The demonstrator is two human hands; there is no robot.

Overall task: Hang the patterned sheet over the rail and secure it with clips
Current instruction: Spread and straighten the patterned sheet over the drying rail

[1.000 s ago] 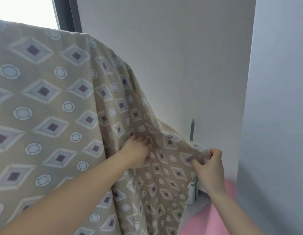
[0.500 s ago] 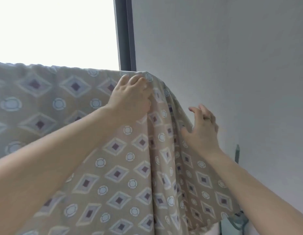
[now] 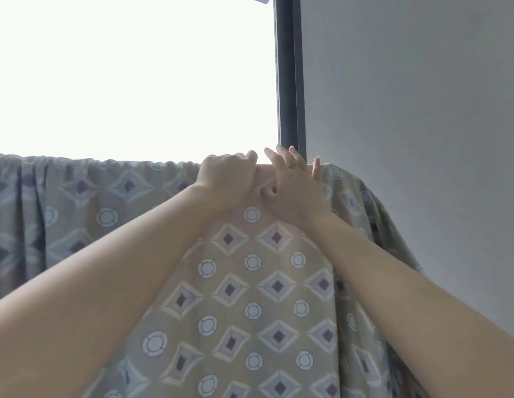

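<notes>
The patterned sheet (image 3: 251,285) is hanging draped over a hidden rail in front of a bright window (image 3: 129,76), its top fold running level from the left edge to the dark window frame (image 3: 288,76). The left hand (image 3: 225,179) is gripping the top fold, fingers curled tight on the cloth. The right hand (image 3: 293,191), touching the left, is resting on the same fold with fingers spread apart, a ring (image 3: 291,165) showing.
</notes>
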